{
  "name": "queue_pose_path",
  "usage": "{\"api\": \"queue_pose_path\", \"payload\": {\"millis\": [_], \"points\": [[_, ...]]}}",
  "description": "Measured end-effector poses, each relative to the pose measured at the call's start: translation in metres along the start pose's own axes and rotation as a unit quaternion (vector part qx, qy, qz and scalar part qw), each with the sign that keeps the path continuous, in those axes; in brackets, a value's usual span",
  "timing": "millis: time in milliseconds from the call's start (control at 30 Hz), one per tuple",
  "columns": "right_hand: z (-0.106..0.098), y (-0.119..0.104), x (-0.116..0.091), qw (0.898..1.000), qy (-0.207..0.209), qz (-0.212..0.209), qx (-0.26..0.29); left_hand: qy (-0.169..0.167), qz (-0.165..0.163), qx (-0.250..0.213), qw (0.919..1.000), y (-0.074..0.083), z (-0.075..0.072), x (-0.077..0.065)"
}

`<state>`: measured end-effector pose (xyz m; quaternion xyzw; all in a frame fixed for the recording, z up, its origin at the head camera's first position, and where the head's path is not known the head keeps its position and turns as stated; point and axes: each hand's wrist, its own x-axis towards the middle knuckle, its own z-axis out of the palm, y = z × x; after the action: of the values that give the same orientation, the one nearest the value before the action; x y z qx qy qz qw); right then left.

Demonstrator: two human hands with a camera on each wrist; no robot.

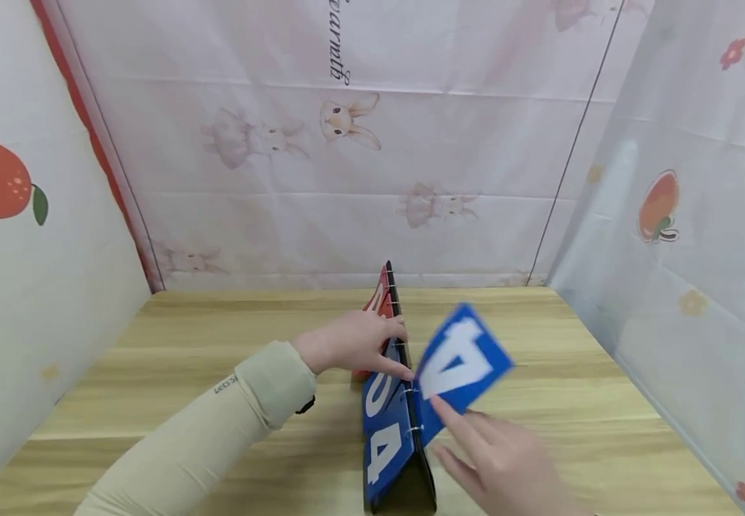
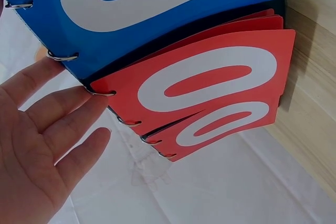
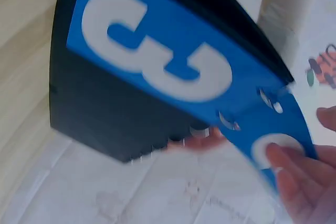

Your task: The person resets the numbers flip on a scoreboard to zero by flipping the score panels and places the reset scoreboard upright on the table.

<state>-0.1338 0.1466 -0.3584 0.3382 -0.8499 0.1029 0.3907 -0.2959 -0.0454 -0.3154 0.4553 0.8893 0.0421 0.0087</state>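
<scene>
A tabletop flip scoreboard (image 1: 401, 469) stands like a tent on the table, with blue and red number cards hung on metal rings. My left hand (image 1: 356, 340) rests across its ridge, fingers fairly straight, fingertips over the far side. In the left wrist view these fingers lie by the rings, beside two red zero cards (image 2: 210, 72). A blue card with a white 4 (image 1: 462, 358) stands raised off the ridge on the right. The index finger of my right hand (image 1: 508, 459) touches it, the thumb apart. A blue 3 card (image 3: 157, 51) hangs on the right side.
The scoreboard stands on a wood-grain table (image 1: 579, 401). Printed white cloth walls (image 1: 269, 229) rise behind the table and at both sides, with rabbits, fruit and flowers on them.
</scene>
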Motion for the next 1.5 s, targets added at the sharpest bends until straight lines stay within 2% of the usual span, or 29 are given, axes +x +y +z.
{"api": "queue_pose_path", "payload": {"millis": [67, 100, 167, 300, 533, 700, 833, 900, 967, 1033, 1133, 1167, 1233, 1267, 1367, 1500], "points": [[0.011, -0.003, 0.007, 0.997, 0.037, -0.058, 0.037, 0.004, 0.005, 0.008, 1.0000, -0.003, -0.003, 0.000], [0.017, -0.004, 0.010, 0.994, 0.043, -0.085, 0.050, 0.006, 0.006, 0.009, 0.9999, -0.004, -0.004, -0.001], [0.026, -0.007, 0.015, 0.990, 0.026, -0.123, 0.058, 0.007, 0.003, 0.008, 0.9999, -0.006, -0.008, 0.000], [0.036, -0.008, 0.013, 0.985, -0.018, -0.165, 0.040, 0.002, -0.011, -0.003, 0.9999, -0.005, -0.010, 0.001], [0.038, -0.005, 0.002, 0.979, -0.059, -0.181, 0.071, -0.015, -0.028, -0.001, 0.9995, 0.002, -0.001, 0.000], [0.041, -0.003, 0.000, 0.977, -0.066, -0.188, 0.074, -0.013, -0.018, -0.010, 0.9997, 0.005, 0.002, 0.004], [0.041, 0.002, -0.003, 0.978, -0.087, -0.163, 0.093, -0.013, -0.010, -0.014, 0.9998, 0.004, 0.005, 0.006], [0.042, 0.005, -0.004, 0.980, -0.095, -0.125, 0.121, -0.013, -0.006, -0.013, 0.9998, 0.002, 0.003, 0.005], [0.042, 0.010, -0.005, 0.977, -0.120, -0.061, 0.167, -0.011, -0.006, -0.014, 0.9998, 0.000, 0.000, 0.001], [0.040, 0.018, -0.007, 0.960, -0.167, 0.021, 0.224, -0.008, -0.007, -0.014, 0.9998, -0.001, -0.004, 0.000], [0.034, 0.030, -0.012, 0.918, -0.256, 0.120, 0.280, -0.009, -0.007, -0.009, 0.9999, -0.001, -0.005, 0.002], [0.033, 0.034, -0.013, 0.905, -0.279, 0.138, 0.291, -0.010, -0.008, -0.009, 0.9999, -0.001, -0.005, 0.002], [0.033, 0.039, -0.015, 0.893, -0.301, 0.142, 0.302, -0.013, -0.008, -0.011, 0.9998, -0.002, -0.005, 0.002], [0.033, 0.041, -0.016, 0.893, -0.304, 0.138, 0.301, -0.013, -0.007, -0.013, 0.9998, -0.003, -0.005, 0.003], [0.032, 0.046, -0.018, 0.902, -0.292, 0.121, 0.293, -0.010, -0.007, -0.019, 0.9997, -0.003, -0.006, 0.004], [0.028, 0.049, -0.018, 0.924, -0.268, 0.077, 0.261, -0.013, -0.009, -0.020, 0.9997, -0.004, -0.007, 0.005]]}}
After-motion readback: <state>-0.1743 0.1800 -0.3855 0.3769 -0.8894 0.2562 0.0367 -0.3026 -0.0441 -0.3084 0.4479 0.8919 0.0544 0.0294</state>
